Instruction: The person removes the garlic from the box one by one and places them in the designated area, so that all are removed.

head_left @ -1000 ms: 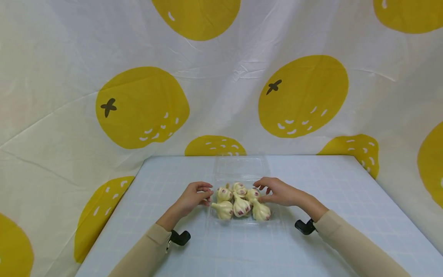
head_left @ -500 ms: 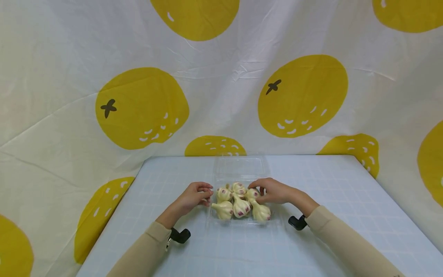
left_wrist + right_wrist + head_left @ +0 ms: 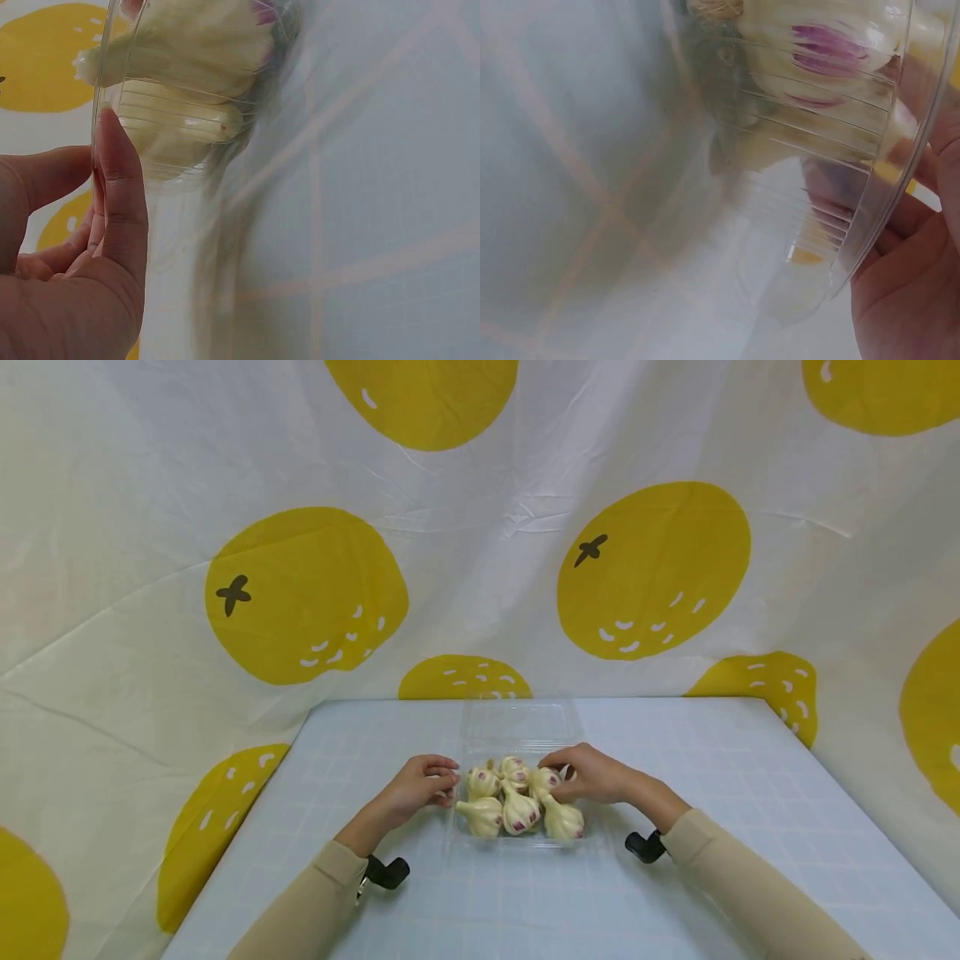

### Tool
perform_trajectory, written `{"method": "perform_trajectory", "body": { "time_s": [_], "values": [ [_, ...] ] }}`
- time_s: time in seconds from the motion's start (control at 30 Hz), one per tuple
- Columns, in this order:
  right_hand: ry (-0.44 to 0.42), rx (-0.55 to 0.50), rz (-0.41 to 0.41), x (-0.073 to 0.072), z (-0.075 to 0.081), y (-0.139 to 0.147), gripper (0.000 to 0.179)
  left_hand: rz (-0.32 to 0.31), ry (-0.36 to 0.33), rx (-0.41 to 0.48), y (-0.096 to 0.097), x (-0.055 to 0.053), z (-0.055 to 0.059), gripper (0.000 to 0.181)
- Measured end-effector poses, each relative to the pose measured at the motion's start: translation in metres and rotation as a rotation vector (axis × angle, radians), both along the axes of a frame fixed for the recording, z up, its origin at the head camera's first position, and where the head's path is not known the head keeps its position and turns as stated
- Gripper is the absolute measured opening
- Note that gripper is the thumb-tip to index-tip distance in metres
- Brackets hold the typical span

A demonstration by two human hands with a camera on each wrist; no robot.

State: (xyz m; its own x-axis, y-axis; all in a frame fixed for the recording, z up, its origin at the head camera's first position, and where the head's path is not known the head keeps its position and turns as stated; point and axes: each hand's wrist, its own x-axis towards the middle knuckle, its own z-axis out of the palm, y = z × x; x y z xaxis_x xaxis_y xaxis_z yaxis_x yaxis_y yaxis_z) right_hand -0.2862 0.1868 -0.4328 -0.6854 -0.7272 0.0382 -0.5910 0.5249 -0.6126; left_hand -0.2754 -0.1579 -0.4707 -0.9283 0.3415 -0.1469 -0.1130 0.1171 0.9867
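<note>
Several pale garlic bulbs with purple marks, such as the front middle bulb, fill a clear plastic clamshell box in the head view. At its left side, my left hand pinches the box's rim between thumb and fingers, as the left wrist view shows. My right hand reaches over the right side and grips the garlic bulb at the back right, thumb on the near side and fingers behind. In the right wrist view the ribbed clear wall stands before that hand, partly covering its fingers.
The box's clear lid lies folded back behind it. All stands on a pale blue checked tabletop. A white curtain with yellow fruit prints hangs along the table's back edge.
My right hand has moved a little left and its fingers have closed round the back right garlic bulb. My left hand has stayed at the box's rim.
</note>
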Motion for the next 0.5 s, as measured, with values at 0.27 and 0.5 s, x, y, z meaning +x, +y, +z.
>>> {"method": "perform_trajectory", "body": {
  "time_s": [0.27,0.5],
  "values": [
    [0.007,-0.117,-0.08,0.003,0.003,0.008,0.053,0.004,-0.008,-0.015,0.0,0.0,0.001,0.038],
    [-0.068,-0.227,-0.19,0.003,0.007,0.015,0.048,0.011,-0.017,-0.018,0.001,0.003,0.006,0.038]
  ]
}}
